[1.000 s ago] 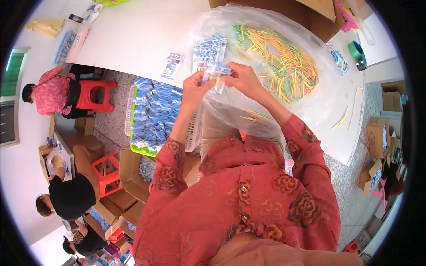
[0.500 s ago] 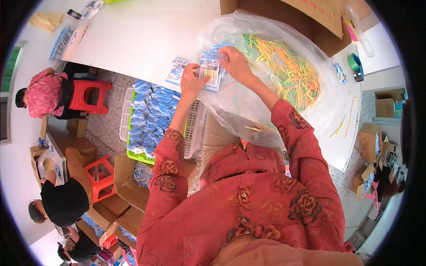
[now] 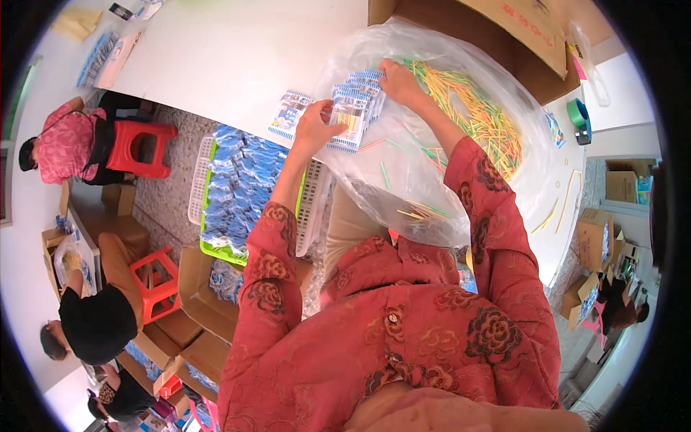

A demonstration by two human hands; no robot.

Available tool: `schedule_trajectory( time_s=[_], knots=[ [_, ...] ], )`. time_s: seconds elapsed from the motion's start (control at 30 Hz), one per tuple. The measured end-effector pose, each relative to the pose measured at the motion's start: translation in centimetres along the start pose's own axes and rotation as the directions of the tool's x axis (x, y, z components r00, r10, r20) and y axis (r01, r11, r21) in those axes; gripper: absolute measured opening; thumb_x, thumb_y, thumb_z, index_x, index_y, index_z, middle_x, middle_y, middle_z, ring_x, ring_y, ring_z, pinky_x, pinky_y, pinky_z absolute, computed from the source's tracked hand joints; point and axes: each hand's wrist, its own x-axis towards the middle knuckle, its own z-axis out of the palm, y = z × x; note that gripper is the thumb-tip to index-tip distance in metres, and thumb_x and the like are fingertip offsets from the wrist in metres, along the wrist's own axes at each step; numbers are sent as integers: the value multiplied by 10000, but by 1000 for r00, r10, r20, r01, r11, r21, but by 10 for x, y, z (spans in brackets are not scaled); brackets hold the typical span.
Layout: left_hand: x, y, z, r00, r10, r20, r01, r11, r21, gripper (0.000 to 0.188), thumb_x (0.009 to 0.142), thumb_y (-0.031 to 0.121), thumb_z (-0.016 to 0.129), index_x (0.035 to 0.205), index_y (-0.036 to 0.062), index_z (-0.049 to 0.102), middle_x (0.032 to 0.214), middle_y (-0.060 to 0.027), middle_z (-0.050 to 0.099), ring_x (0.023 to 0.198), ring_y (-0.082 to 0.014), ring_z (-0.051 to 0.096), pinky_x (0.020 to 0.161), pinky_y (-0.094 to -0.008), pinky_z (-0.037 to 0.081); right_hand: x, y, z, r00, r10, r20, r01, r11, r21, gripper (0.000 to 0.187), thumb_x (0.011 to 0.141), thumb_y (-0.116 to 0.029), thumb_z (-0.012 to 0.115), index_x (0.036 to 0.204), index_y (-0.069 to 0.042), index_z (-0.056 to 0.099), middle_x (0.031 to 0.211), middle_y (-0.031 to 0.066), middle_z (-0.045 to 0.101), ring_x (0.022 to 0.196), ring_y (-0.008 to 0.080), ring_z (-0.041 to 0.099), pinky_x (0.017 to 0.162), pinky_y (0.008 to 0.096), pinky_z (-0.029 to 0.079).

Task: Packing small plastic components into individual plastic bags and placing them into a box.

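Observation:
Blue-and-white printed packets [image 3: 366, 85] lie overlapped in a stack on the white table. My left hand [image 3: 314, 131] is at the left edge of the front packet [image 3: 350, 119], its thumb over the packet's face and its fingers along the side. Thin yellow sticks show within that packet. Another packet [image 3: 289, 114] lies flat to the left of this hand. Beyond the stack, my right hand [image 3: 400, 81] has its fingers bent together at the left edge of a heap of thin coloured sticks [image 3: 475, 115]. Whatever its fingertips hold is too small to make out.
A clear plastic bag [image 3: 432, 45] spreads under the sticks. An open cardboard box [image 3: 497, 32] stands behind it. Green tape [image 3: 578, 115] lies at the right. Below the table's left edge, a green basket [image 3: 224, 252] holds many packets. Co-workers sit at the left.
My right hand has left the stack of packets and moved up and right to the heap of sticks. My left hand stays at the front packet.

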Motion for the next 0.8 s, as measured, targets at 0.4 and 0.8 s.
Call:
schedule_trajectory(
  time_s=[0.4, 0.8],
  knots=[
    [7, -14, -1, 995, -40, 87, 50, 992, -117, 657, 599, 208, 763, 1163, -12, 508, 1060, -129, 553, 896, -195, 556, 794, -291, 459, -3, -10, -3, 1000, 30, -8, -28, 985, 169, 172, 722, -128, 602, 860, -30, 571, 799, 168, 619, 773, 313, 598, 686, 381, 466],
    [-14, -3, -1, 999, 51, -19, -54, 973, -223, 799, 566, 212, 773, 1249, -11, 423, 1109, -137, 537, 920, -206, 540, 809, -308, 444, -30, -34, -1, 979, 5, 206, -192, 389, 901, 126, 871, -109, 515, 982, -49, 516, 863, 12, 556, 817, 83, 497, 727, 229, 407]
  ],
)
